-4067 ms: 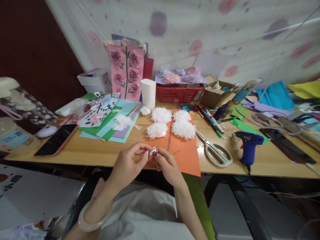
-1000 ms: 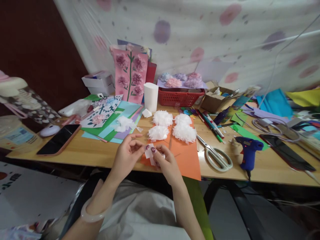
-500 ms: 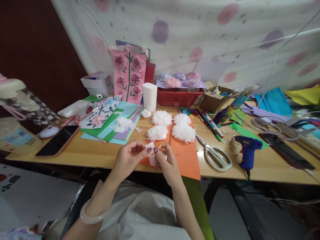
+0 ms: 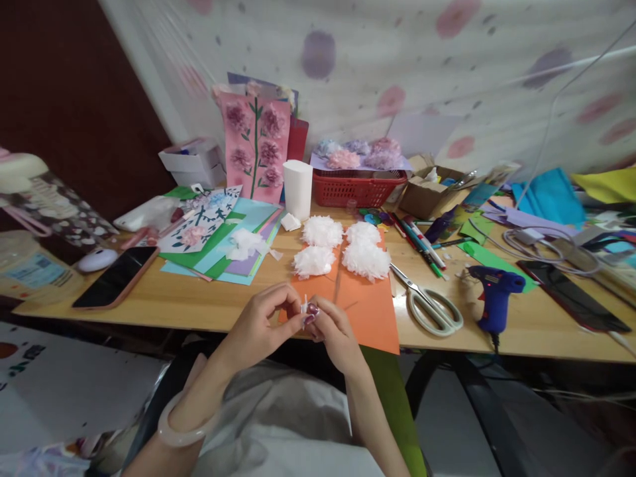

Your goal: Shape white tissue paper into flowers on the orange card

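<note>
Fingertip to fingertip at the table's front edge, my left hand [image 4: 265, 324] and my right hand [image 4: 335, 331] both pinch a small piece of white tissue paper [image 4: 305, 306]. Little of the piece shows between the fingers; the rest is hidden. Just beyond lies orange paper [image 4: 370, 308], marked with a dark line. Fluffy white paper pompoms [image 4: 366, 260] sit in two rows on its far part. Left of them, a loose heap of white tissue [image 4: 245, 245] rests on coloured sheets [image 4: 221, 265].
Scissors [image 4: 432, 311] and a blue glue gun [image 4: 497, 295] lie to the right, beside several markers [image 4: 422, 245]. A white roll [image 4: 298, 189] stands before a red basket [image 4: 350, 189]. At left are a phone [image 4: 116, 278] and a bottle [image 4: 44, 199].
The white tissue piece, spread flat between my fingers before, is now gathered narrow at my fingertips. My hands have drawn closer together.
</note>
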A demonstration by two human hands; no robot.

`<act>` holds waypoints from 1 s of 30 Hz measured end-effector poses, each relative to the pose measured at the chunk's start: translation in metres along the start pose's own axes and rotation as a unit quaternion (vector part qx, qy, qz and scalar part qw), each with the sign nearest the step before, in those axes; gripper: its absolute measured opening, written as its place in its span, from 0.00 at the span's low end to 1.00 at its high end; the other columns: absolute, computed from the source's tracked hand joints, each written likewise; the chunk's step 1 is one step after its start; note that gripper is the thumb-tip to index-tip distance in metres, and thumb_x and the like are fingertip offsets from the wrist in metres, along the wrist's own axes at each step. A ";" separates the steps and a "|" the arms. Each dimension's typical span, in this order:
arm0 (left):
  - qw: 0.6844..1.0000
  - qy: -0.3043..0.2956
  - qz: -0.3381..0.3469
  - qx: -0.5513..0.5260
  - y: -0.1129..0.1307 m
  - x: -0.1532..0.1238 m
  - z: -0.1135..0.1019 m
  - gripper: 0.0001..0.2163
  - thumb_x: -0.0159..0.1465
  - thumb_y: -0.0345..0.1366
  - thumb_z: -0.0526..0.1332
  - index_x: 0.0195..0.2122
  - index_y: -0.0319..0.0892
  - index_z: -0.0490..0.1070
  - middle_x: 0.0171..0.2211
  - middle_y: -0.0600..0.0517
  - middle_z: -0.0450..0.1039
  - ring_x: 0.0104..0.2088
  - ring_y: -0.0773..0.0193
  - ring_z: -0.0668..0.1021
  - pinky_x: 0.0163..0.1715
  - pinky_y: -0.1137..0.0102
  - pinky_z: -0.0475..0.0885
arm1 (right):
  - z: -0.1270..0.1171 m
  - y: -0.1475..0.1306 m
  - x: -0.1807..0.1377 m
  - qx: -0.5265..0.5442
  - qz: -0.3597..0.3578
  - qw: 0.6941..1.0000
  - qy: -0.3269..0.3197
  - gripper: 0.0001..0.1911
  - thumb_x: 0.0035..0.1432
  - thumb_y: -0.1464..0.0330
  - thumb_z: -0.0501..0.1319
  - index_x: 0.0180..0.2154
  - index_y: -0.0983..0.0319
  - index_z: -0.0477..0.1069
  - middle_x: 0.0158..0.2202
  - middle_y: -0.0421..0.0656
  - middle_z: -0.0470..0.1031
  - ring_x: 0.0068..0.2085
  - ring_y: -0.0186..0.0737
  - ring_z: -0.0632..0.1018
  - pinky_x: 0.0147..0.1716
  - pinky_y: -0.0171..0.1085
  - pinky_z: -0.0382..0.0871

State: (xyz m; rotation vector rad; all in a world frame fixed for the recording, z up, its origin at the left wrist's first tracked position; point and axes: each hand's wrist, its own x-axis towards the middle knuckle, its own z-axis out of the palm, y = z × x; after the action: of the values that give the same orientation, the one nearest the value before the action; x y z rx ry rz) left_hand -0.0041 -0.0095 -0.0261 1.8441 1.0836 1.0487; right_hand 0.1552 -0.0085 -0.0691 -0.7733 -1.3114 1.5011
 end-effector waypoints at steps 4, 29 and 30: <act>0.999 -0.003 -0.008 -0.041 -0.002 -0.002 0.005 0.09 0.60 0.36 0.67 0.29 0.43 0.65 0.29 0.55 0.67 0.31 0.66 0.72 0.34 0.72 0.70 | -0.001 -0.003 0.001 -0.002 0.009 1.000 -0.005 0.18 0.61 0.55 0.60 0.26 0.60 0.64 0.22 0.34 0.57 0.24 0.31 0.57 0.24 0.33 0.51; 0.987 0.065 -0.112 -0.092 -0.012 -0.004 0.000 0.15 0.55 0.34 0.69 0.44 0.42 0.74 0.29 0.53 0.78 0.31 0.63 0.80 0.36 0.69 0.76 | 0.002 0.001 0.006 -0.013 0.031 0.999 0.034 0.20 0.60 0.49 0.61 0.31 0.58 0.65 0.25 0.35 0.62 0.25 0.32 0.62 0.24 0.32 0.56; 0.987 0.068 -0.110 -0.095 -0.011 -0.003 -0.001 0.15 0.55 0.34 0.69 0.44 0.42 0.74 0.28 0.54 0.77 0.31 0.64 0.79 0.36 0.70 0.76 | 0.001 0.002 0.006 -0.023 0.027 0.999 0.033 0.20 0.60 0.49 0.61 0.30 0.59 0.65 0.25 0.35 0.62 0.25 0.32 0.61 0.24 0.32 0.56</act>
State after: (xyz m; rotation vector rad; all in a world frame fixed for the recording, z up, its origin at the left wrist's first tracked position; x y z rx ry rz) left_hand -0.0092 -0.0083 -0.0368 1.4838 1.1938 1.1175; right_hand 0.1519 -0.0032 -0.0700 -0.8871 -1.2889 1.4802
